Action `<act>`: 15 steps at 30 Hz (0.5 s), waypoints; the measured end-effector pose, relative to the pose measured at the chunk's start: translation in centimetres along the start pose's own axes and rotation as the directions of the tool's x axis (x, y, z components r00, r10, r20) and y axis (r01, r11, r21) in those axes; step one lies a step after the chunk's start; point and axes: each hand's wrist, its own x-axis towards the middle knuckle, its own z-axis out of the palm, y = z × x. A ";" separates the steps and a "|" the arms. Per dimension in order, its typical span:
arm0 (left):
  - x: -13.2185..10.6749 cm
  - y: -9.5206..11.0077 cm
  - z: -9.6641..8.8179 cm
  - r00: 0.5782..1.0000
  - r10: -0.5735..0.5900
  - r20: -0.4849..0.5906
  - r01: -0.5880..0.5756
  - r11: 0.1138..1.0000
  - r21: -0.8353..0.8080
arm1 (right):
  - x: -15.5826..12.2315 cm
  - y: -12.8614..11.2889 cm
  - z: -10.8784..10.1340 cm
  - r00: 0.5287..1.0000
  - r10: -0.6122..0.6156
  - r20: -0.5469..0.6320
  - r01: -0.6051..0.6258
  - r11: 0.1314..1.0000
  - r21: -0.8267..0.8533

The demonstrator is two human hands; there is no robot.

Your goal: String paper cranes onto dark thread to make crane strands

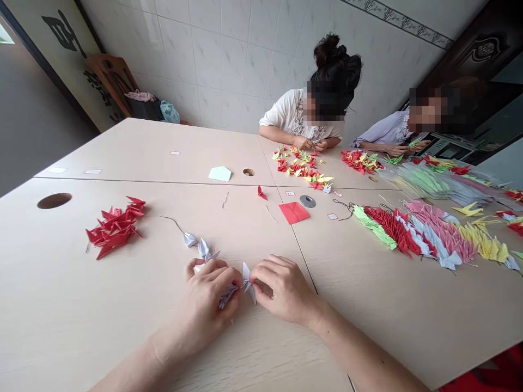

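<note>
My left hand (206, 296) grips a bunch of pale lilac origami cranes (226, 295) on the beige table (81, 305). My right hand (281, 288) pinches a pale paper crane (247, 282) close to the left hand, and the fingers of both hands nearly meet. Two more pale cranes (203, 249) rise just beyond my left fingers. Another pale crane (189, 239) lies farther up, trailing a thin dark thread (171, 222). Whether these cranes are all strung together is hidden by my hands.
A pile of red paper cranes (115, 226) lies to the left. Long rows of coloured cranes (425, 234) fill the right side. A red paper square (293, 212), a grey tape roll (308, 201) and table holes are ahead. Two co-workers fold beyond scattered cranes (302, 167).
</note>
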 end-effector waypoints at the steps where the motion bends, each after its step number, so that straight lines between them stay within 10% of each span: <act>1: 0.0 0.1 -0.1 1.000 0.009 0.000 -0.009 1.000 0.000 | 0.0 0.0 0.0 1.000 0.010 -0.005 -0.010 1.000 -0.009; 10: 0.0 -0.2 -0.3 1.000 0.004 -0.023 -0.005 0.999 -0.035 | 0.3 -0.3 0.1 0.983 0.127 -0.129 -0.127 0.992 0.012; 15: 0.3 -0.8 0.0 0.984 -0.173 -0.029 0.165 0.969 -0.182 | 0.4 -0.2 0.7 0.923 0.350 -0.157 -0.270 0.884 0.382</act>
